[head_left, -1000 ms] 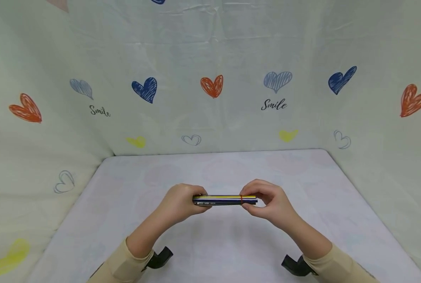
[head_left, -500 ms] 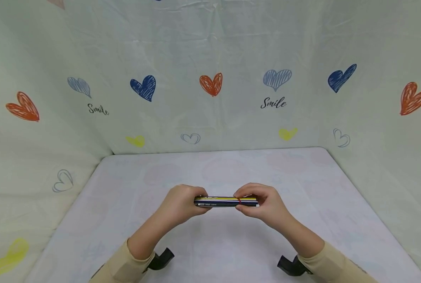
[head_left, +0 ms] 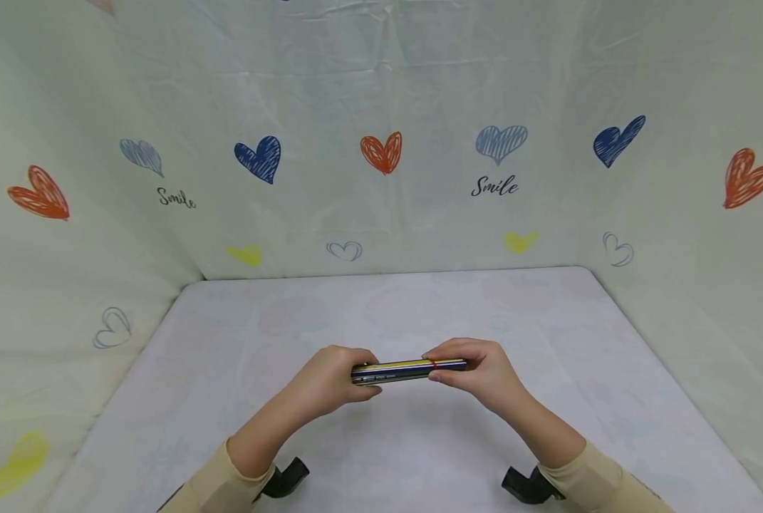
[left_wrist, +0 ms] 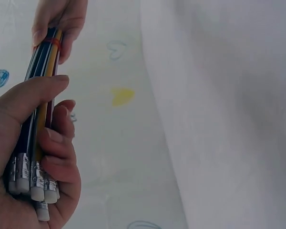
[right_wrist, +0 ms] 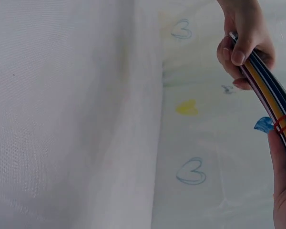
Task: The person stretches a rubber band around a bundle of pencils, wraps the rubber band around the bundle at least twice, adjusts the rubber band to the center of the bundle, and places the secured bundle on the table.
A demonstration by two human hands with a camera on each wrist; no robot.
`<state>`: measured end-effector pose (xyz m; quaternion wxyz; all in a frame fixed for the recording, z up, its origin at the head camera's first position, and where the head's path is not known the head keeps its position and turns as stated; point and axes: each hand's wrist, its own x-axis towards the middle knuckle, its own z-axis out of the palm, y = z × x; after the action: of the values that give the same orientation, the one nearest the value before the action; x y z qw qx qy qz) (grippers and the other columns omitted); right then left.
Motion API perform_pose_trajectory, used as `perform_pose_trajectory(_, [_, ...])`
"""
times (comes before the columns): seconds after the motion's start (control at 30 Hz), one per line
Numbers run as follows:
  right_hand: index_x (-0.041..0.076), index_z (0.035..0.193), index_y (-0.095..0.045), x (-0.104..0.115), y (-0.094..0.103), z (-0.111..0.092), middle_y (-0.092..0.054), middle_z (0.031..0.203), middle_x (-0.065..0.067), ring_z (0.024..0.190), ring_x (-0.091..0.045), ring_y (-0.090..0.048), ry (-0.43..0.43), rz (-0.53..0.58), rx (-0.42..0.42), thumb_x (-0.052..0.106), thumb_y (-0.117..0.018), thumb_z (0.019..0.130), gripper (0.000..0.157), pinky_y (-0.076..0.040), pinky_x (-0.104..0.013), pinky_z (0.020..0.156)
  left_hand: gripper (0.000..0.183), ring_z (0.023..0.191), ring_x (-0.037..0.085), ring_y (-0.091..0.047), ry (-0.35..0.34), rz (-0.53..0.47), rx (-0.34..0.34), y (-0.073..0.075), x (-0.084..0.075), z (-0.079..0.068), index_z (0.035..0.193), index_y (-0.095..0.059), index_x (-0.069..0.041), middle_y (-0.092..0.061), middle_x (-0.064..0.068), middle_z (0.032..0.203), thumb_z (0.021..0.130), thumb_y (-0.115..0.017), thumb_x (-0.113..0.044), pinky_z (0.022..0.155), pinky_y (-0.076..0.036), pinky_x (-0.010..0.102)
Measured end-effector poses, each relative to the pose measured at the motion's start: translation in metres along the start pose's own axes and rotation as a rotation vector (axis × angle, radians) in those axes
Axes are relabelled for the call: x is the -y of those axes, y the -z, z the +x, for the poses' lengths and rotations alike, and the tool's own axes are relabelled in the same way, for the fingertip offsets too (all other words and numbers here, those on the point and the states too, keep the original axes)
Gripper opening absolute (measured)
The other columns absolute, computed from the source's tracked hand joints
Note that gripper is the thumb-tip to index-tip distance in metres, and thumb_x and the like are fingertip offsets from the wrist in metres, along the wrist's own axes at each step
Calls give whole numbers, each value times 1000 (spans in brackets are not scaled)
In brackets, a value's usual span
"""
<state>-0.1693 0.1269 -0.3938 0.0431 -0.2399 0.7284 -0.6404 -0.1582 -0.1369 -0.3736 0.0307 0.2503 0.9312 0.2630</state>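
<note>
A bundle of several pencils (head_left: pixel 397 372) is held level above the table between both hands, its left end a little lower. My left hand (head_left: pixel 333 374) grips the end with white erasers (left_wrist: pixel 37 193) and metal ferrules, thumb on one side and fingers curled round the other. Toward the other end, a red rubber band (right_wrist: pixel 282 124) circles the dark, yellow and maroon pencils. My right hand (head_left: pixel 477 367) pinches the bundle at this band, thumb and fingers on opposite sides. The pencils' far tips are hidden by the right hand.
Below the hands spreads a white-covered table (head_left: pixel 381 449). A pale curtain (head_left: pixel 432 92) printed with hearts and "Smile" encloses its back and sides. Black wrist-camera mounts (head_left: pixel 285 479) stick out from both sleeves.
My right hand has shifted left along the pencils, and the rubber band sits slightly further left. My left hand has lowered a little, tilting the bundle.
</note>
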Motion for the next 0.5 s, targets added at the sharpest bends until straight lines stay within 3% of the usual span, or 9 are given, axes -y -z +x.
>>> perform_pose_trajectory(0.2, [2, 101, -76, 0, 0, 0, -70, 101, -13, 82, -21, -67, -21, -35, -21, 6, -83, 75, 27, -56, -29, 66, 17, 66, 6, -53, 10, 10, -1, 2, 2, 1, 95, -73, -13, -66, -10, 81, 80, -80, -16, 61, -46, 27])
perform_pose_trajectory(0.5, [0, 100, -76, 2, -1, 0, -69, 104, -14, 86, -22, -68, -35, -7, -64, 3, -84, 73, 28, -56, -32, 68, 16, 55, 6, -46, 118, 117, -120, 1, 2, 1, 80, -72, -21, -56, -17, 64, 76, -83, -31, 52, -40, 26])
